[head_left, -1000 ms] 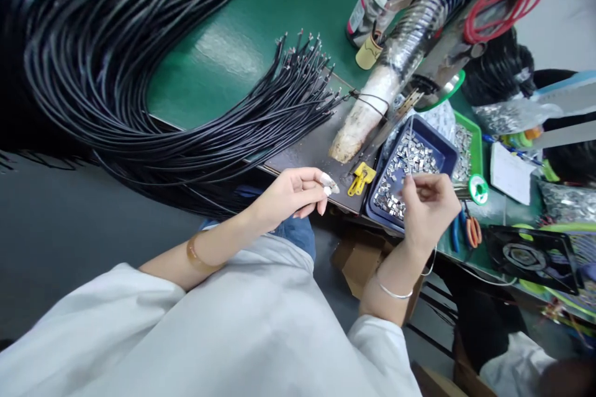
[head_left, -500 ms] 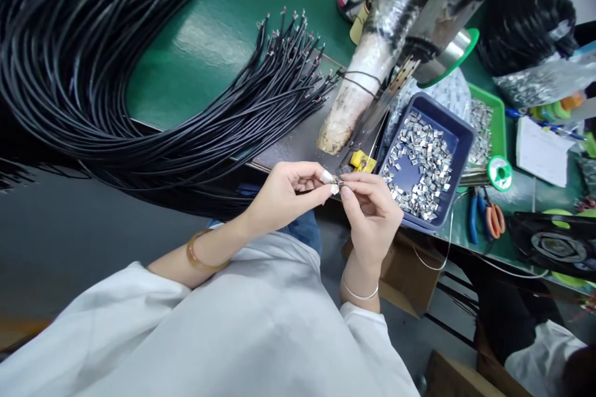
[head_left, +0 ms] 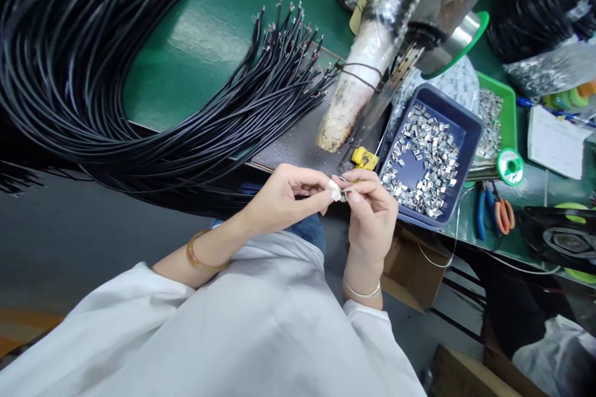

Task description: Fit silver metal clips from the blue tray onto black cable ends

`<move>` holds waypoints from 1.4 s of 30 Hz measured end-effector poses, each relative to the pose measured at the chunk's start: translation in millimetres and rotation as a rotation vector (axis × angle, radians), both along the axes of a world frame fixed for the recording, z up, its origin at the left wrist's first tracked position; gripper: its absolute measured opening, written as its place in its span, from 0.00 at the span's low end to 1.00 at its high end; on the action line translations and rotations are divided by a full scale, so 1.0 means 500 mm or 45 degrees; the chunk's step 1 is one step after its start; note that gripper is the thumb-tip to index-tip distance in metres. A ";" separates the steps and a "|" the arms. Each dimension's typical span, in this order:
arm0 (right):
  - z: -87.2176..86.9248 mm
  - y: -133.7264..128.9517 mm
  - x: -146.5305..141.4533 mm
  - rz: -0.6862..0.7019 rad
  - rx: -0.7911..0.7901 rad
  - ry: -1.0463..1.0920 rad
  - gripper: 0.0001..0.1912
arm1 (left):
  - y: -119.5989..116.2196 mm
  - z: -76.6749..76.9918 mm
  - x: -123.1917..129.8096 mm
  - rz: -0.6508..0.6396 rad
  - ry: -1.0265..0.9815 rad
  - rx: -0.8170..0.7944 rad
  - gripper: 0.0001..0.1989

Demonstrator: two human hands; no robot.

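Note:
My left hand [head_left: 298, 192], with white wrapping on its fingertips, is pinched closed near the table's front edge. Fingertip to fingertip with it, my right hand [head_left: 372, 208] is closed too, around something small at the pinch. Fingers hide most of what the hands hold; only a tiny metallic glint shows between them. Just beyond the fingers sits a yellow piece [head_left: 364, 158]. A blue tray [head_left: 465, 158] of small silvery metal pieces stands right of my right hand. Black cables [head_left: 200, 136] with stripped ends lie to the left and ahead.
A plastic-wrapped tube [head_left: 358, 74] slants over the table ahead. Rightward are a green tray [head_left: 509, 115], a solder spool [head_left: 511, 167], pliers with orange handles [head_left: 504, 217], paper [head_left: 554, 142] and a black fan [head_left: 563, 239]. A cardboard box [head_left: 410, 273] stands below the table edge.
My right hand has shifted slightly, its fingers more curled at the pinch. The view has turned a little, so the trays and tools appear farther right.

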State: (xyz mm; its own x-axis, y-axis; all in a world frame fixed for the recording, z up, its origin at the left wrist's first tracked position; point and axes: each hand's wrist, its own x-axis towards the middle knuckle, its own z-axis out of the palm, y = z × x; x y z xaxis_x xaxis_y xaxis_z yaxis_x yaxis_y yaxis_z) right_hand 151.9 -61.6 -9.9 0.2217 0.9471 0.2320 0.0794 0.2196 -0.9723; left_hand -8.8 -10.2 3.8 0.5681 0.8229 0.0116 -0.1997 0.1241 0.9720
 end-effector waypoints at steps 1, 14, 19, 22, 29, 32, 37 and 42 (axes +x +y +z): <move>0.000 0.001 0.003 0.057 -0.020 0.018 0.06 | 0.003 -0.001 -0.003 -0.046 -0.003 0.016 0.05; 0.015 -0.014 -0.014 -0.215 0.114 -0.407 0.07 | 0.004 -0.008 -0.002 0.210 0.059 0.127 0.03; 0.017 -0.016 -0.009 -0.240 0.153 -0.661 0.08 | 0.006 -0.013 -0.009 0.245 0.220 0.404 0.04; 0.019 -0.019 -0.007 -0.270 0.220 -0.896 0.11 | 0.000 -0.021 -0.006 0.325 0.351 0.732 0.07; 0.007 -0.014 -0.007 -0.131 0.037 -0.286 0.02 | -0.027 -0.013 0.008 0.142 0.081 0.153 0.06; 0.004 -0.013 -0.008 -0.177 0.032 -0.309 0.01 | -0.016 -0.005 0.004 0.008 -0.061 -0.245 0.09; 0.015 -0.019 -0.009 -0.408 0.237 -0.634 0.09 | 0.005 -0.006 0.007 0.119 -0.067 -0.336 0.08; 0.013 -0.025 -0.011 -0.363 0.502 -0.888 0.14 | 0.011 -0.003 0.017 0.214 -0.070 -0.339 0.04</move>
